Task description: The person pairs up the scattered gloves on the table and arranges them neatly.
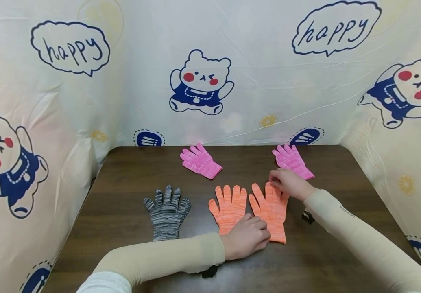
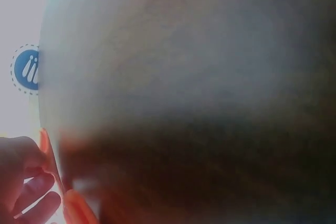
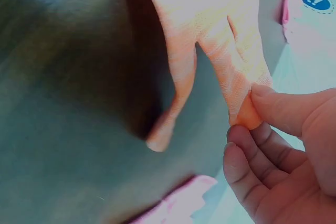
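Observation:
Two orange knit gloves lie side by side in the head view. My right hand point(image 1: 291, 183) pinches fingertips of the right-hand orange glove point(image 1: 273, 217). In the right wrist view the thumb and fingers grip that glove's fabric point(image 3: 241, 85), while another of its fingers hangs down beside them. Over the lower part of the left-hand orange glove point(image 1: 229, 205) reaches my left hand point(image 1: 247, 238), its fingers at the cuff of the right-hand one. A strip of orange fabric point(image 2: 50, 156) shows at the left fingers in the left wrist view, with the thumb against it.
On the brown table point(image 1: 118, 228), a grey striped glove point(image 1: 166, 215) lies palm-flat to the left, its cuff partly behind the left sleeve point(image 1: 166, 258). One pink glove point(image 1: 201, 162) lies at the back middle, another pink glove point(image 1: 293, 162) behind the right hand. Patterned cloth point(image 1: 258, 81) surrounds the table.

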Demonstrator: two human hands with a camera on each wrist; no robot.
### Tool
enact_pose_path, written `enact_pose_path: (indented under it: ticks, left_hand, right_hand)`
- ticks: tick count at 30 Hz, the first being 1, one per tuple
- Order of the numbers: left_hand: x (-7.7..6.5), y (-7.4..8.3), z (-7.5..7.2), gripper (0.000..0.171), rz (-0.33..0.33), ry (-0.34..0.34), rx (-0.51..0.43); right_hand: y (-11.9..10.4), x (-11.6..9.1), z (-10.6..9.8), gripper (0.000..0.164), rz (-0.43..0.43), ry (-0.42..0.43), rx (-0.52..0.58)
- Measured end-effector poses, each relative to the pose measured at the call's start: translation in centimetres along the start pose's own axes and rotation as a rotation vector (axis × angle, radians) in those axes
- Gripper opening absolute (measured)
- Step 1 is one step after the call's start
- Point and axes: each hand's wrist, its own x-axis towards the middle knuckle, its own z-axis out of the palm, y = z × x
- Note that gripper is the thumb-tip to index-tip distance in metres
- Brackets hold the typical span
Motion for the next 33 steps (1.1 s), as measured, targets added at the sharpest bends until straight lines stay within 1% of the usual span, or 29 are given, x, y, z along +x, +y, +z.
enact_pose_path:
  ticks: [4, 8, 12, 17, 21, 25, 29, 33]
  left_hand:
    - [-0.3, -0.2, -0.4, 0.013, -0.009, 0.023, -0.009]
    - [-0.6, -0.3, -1.0, 0.013, -0.011, 0.049, -0.016]
    - [-1.1, -0.5, -1.4, 0.013, -0.016, 0.075, -0.017]
    - [-2.0, -0.7, -1.9, 0.012, -0.009, 0.101, -0.007]
    - [-2.8, -0.9, -2.1, 0.010, -0.016, 0.104, -0.024]
    - [-3.6, -1.1, -2.2, 0.011, -0.027, 0.109, -0.038]
    - [-4.6, -1.4, -2.5, 0.010, -0.040, 0.121, -0.029]
    - [-5.5, -1.7, -3.0, 0.009, -0.066, 0.105, -0.027]
  right_hand:
    - [-0.6, 0.0, -0.7, 0.006, 0.004, 0.009, -0.008]
    - [-1.4, 0.0, -1.3, 0.006, -0.010, 0.024, -0.009]
    - [-2.2, 0.0, -1.8, 0.005, -0.053, 0.053, -0.013]
    - [-3.3, 0.3, -2.1, 0.005, -0.106, 0.077, -0.064]
    - [-4.2, 0.6, -2.1, 0.005, -0.117, 0.068, -0.106]
    - [-5.0, 1.1, -2.1, 0.006, -0.110, 0.049, -0.116]
    - [-5.7, 1.5, -1.9, 0.005, -0.121, 0.040, -0.117]
    - [-6.5, 1.9, -1.9, 0.007, -0.121, 0.022, -0.101]
